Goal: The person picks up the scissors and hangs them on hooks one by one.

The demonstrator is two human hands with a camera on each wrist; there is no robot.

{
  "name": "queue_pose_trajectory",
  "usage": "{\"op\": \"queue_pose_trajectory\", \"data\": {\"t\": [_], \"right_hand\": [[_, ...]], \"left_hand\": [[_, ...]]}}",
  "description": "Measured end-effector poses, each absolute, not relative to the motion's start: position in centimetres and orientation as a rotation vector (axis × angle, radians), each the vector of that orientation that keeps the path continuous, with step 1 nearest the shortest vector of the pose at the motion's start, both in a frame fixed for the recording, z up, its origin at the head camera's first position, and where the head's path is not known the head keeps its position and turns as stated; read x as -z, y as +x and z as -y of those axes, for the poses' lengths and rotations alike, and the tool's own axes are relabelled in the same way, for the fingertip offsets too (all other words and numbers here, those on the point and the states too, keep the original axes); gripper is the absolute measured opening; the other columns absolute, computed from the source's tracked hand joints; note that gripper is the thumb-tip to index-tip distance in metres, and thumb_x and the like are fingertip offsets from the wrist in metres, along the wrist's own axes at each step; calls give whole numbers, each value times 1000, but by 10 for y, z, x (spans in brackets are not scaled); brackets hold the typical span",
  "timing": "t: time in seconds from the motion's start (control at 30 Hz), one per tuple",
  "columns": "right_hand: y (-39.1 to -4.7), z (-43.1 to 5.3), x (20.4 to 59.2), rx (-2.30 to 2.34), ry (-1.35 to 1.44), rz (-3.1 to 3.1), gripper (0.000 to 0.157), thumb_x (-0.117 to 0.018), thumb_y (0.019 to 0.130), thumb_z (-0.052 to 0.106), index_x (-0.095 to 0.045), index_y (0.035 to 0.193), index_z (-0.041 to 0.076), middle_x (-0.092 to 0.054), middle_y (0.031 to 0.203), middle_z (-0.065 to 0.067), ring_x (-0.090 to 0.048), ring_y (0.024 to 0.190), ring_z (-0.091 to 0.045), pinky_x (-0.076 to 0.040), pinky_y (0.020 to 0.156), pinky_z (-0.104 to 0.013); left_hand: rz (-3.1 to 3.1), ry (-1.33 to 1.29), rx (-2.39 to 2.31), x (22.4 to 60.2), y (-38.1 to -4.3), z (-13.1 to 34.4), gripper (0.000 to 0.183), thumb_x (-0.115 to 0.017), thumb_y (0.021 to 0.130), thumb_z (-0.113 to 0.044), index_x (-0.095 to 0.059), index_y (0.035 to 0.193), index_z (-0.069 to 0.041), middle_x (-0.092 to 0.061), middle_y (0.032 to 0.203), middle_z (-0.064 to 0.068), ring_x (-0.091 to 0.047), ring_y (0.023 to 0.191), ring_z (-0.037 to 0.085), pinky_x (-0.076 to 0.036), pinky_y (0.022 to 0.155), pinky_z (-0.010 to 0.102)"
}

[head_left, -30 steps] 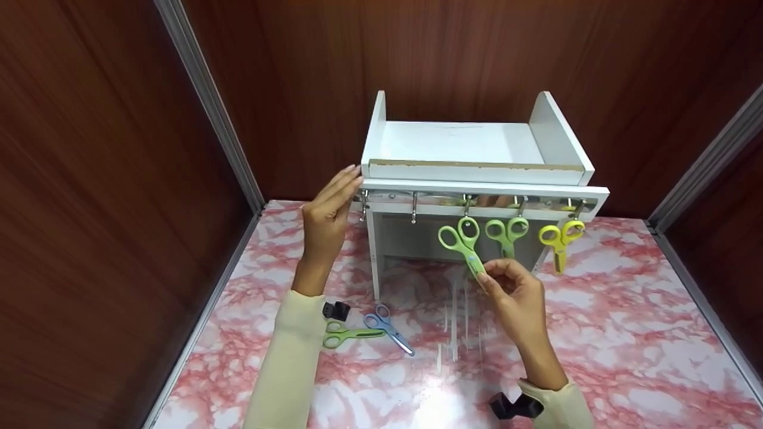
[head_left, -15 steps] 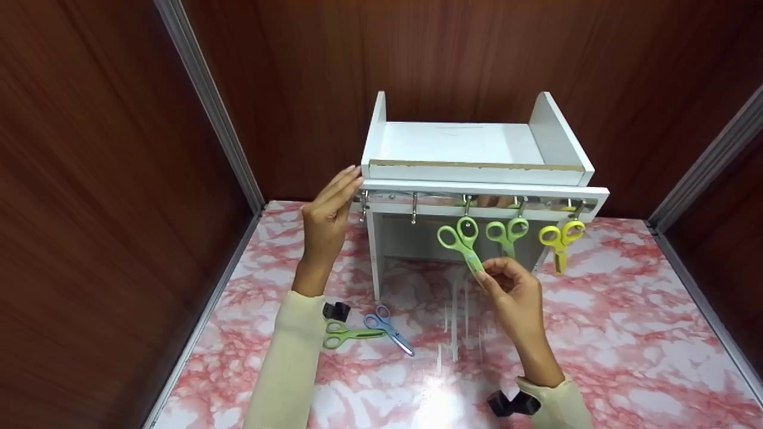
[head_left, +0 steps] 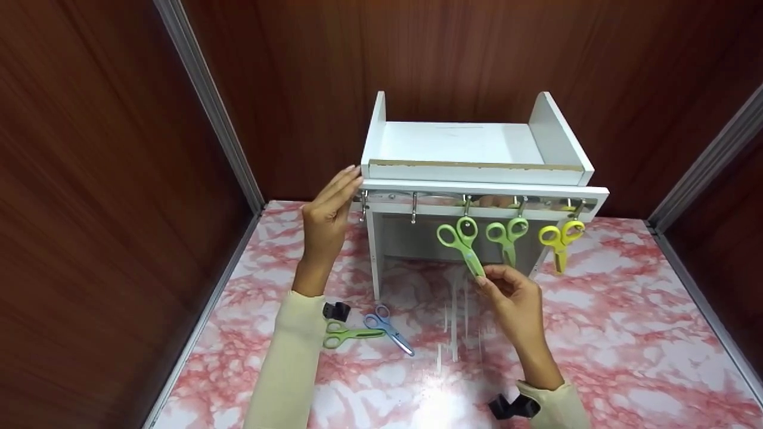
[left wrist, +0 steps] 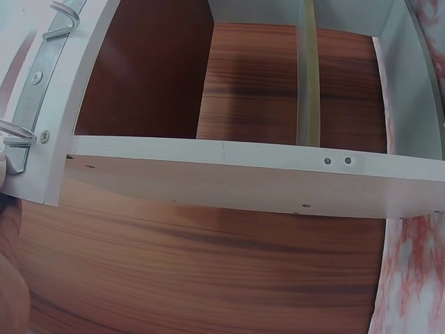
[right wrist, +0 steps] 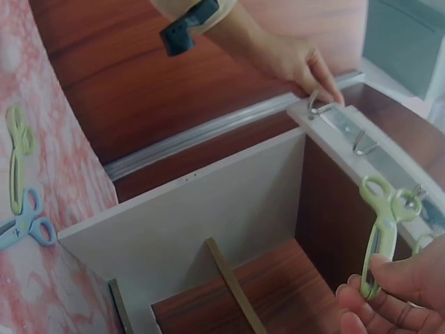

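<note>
My right hand (head_left: 515, 307) pinches a pair of light green scissors (head_left: 470, 256) near the blade tips. One of its finger loops hangs on the middle hook of the hook rail (head_left: 438, 199), on the front of a white shelf unit (head_left: 465, 173). Straight fingers of my left hand (head_left: 325, 220) rest against the rail's left end. Darker green scissors (head_left: 506, 238) and yellow scissors (head_left: 559, 245) hang on the two hooks to the right. In the right wrist view, thumb and fingers hold the green blades (right wrist: 379, 254).
Blue scissors (head_left: 392, 335) and more green scissors (head_left: 354, 335) lie touching on the marbled tabletop (head_left: 250, 369), by my left sleeve (head_left: 292, 357). Two hooks at the left of the rail, such as the second hook (head_left: 414, 208), bear nothing. Brown wood-look panels (head_left: 286, 89) enclose the table.
My right hand has shifted slightly down along the green scissors, its fingers now nearer the blade tips. The darker green scissors show a little more. My left hand has stayed put.
</note>
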State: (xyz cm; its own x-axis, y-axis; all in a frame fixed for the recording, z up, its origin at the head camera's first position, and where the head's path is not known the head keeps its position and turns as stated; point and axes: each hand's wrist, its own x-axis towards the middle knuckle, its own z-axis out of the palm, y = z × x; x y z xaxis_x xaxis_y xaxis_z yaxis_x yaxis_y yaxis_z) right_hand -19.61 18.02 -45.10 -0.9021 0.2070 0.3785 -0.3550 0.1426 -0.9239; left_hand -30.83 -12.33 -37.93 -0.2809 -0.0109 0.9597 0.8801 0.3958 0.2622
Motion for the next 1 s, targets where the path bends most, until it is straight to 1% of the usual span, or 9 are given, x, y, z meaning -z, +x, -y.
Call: {"op": "queue_pose_trajectory", "data": {"t": [0.1, 0.3, 0.5, 0.7, 0.83, 0.9, 1.0], "right_hand": [[-204, -185, 465, -1797, 146, 2003, 11, -76, 86, -9, -71, 96, -12, -72, 86, -26, -69, 70, -8, -60, 62, -20], [-209, -186, 470, -1787, 141, 2023, 11, -75, 86, -10, -72, 96, -12, -73, 84, -25, -69, 68, -8, -58, 60, -19], [-211, -185, 473, -1803, 112, 2045, 11, -76, 87, -7, -74, 97, -11, -73, 88, -28, -70, 70, -8, -59, 61, -20], [-213, -185, 473, -1800, 90, 2065, 15, -76, 88, -4, -73, 100, -13, -73, 91, -28, -70, 71, -5, -60, 63, -20], [-214, -185, 474, -1837, 72, 2058, 15, -76, 89, -4, -74, 99, -13, -72, 90, -30, -71, 70, -6, -61, 64, -23], [-215, -186, 476, -1855, 52, 2057, 15, -75, 89, -4, -73, 100, -14, -73, 88, -27, -71, 69, -6, -61, 64, -23], [-217, -186, 479, -1897, 32, 2045, 16, -74, 90, -4, -72, 102, -15, -75, 85, -19, -71, 68, -8, -61, 63, -22]], "left_hand": [[1609, -784, 1067, 379, -308, 124, 22, -68, 92, 5, -77, 112, 0, -72, 122, 12, -66, 120, 30, -53, 103, 36], [1605, -784, 1077, 378, -306, 123, 22, -69, 91, 7, -77, 111, 1, -72, 121, 14, -66, 118, 32, -53, 103, 36], [1605, -782, 1072, 378, -306, 123, 22, -69, 91, 7, -77, 111, 1, -72, 121, 14, -66, 117, 35, -53, 103, 36], [1601, -779, 1082, 379, -307, 122, 22, -69, 91, 6, -77, 111, 1, -72, 121, 14, -67, 117, 35, -53, 102, 35], [1598, -783, 1082, 380, -308, 123, 22, -69, 91, 7, -77, 111, 1, -72, 120, 14, -67, 117, 34, -54, 102, 35], [1600, -784, 1081, 380, -308, 123, 22, -68, 92, 7, -77, 111, 1, -72, 121, 14, -66, 118, 32, -53, 102, 35], [1607, -785, 1079, 380, -308, 122, 22, -68, 92, 6, -77, 112, 1, -72, 121, 14, -66, 119, 31, -53, 103, 35]]}}
